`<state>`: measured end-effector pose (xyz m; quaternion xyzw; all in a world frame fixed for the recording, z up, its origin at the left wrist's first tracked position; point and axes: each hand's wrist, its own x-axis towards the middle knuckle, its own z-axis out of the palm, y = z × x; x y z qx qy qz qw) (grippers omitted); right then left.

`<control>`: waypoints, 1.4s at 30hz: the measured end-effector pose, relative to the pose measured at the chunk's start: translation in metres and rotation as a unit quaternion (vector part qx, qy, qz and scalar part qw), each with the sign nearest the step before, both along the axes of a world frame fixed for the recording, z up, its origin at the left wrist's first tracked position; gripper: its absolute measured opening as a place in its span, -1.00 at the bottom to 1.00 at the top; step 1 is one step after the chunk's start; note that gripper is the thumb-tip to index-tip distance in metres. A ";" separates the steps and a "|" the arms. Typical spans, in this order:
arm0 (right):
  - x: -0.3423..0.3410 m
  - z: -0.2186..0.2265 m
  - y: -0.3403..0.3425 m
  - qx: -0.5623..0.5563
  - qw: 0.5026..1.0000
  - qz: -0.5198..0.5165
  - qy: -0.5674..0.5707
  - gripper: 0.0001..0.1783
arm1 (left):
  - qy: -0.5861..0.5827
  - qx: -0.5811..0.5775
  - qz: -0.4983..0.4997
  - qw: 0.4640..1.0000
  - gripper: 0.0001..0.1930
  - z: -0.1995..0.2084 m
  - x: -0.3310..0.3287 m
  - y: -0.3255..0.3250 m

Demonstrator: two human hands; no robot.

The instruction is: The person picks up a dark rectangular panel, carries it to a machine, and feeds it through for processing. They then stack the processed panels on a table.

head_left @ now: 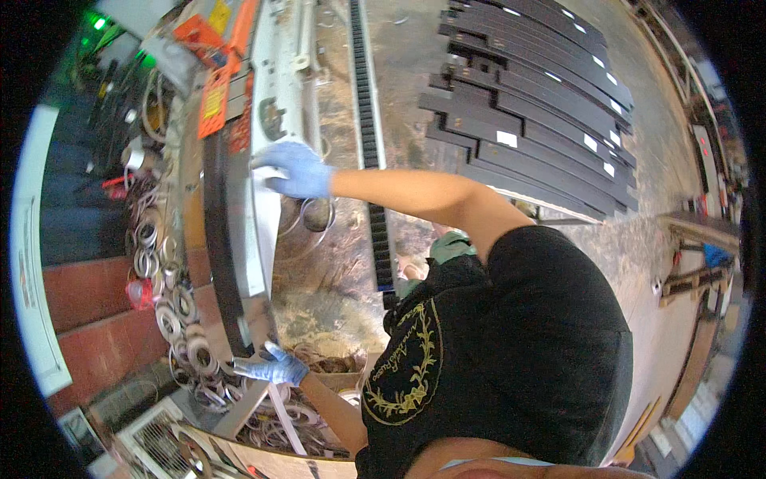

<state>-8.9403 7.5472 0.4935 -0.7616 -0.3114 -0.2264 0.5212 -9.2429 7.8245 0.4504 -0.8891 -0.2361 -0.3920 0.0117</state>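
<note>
A long dark panel (223, 239) lies along the machine at the left, with a pale, shiny strip-like surface (250, 239) beside it. My left hand (275, 367), in a blue glove, is at the panel's lower end in the picture, its thumb raised and its fingers stretched out. Whether it bears any of the panel's weight cannot be made out. My right hand (297, 169), also blue-gloved, reaches across to the upper part of the panel. Motion smears its fingers, which hides whether they grip the edge.
Orange machine parts (214, 100) stand beyond the panel. A roller track (369, 144) runs between me and the machine. Stacked dark boards (535, 104) with white labels lie at upper right. Several rolls of edging strip (171, 311) are heaped at the left. A wooden pallet (686, 275) stands far right.
</note>
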 end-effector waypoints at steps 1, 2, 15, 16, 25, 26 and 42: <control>-0.018 0.001 -0.051 -0.001 0.999 -0.045 -0.013 -0.67 | -0.022 0.001 -0.029 0.999 -0.14 -0.007 0.011 -0.009; -0.039 -0.003 -0.105 0.005 0.991 -0.117 -0.069 -0.72 | -0.024 -0.019 -0.045 0.999 -0.14 -0.008 0.015 -0.023; -0.175 -0.118 -0.570 -0.449 0.576 -0.464 0.501 -0.18 | 0.049 -0.120 -0.241 0.962 -0.24 0.011 0.122 -0.195; -0.176 -0.122 -0.573 -0.444 0.585 -0.462 0.496 -0.18 | -0.007 -0.128 -0.285 0.950 -0.30 0.024 0.130 -0.224; -0.211 -0.125 -0.602 -0.308 0.649 -0.532 0.448 -0.33 | 0.042 -0.108 -0.390 0.914 -0.23 0.007 0.153 -0.332; -0.220 -0.135 -0.615 -0.292 0.620 -0.595 0.420 -0.35 | 0.058 -0.110 -0.401 0.908 -0.23 0.009 0.153 -0.342; -0.195 -0.080 -0.684 -0.470 0.622 -0.395 0.486 -0.15 | 0.171 -0.309 -0.449 0.821 -0.26 0.021 0.172 -0.436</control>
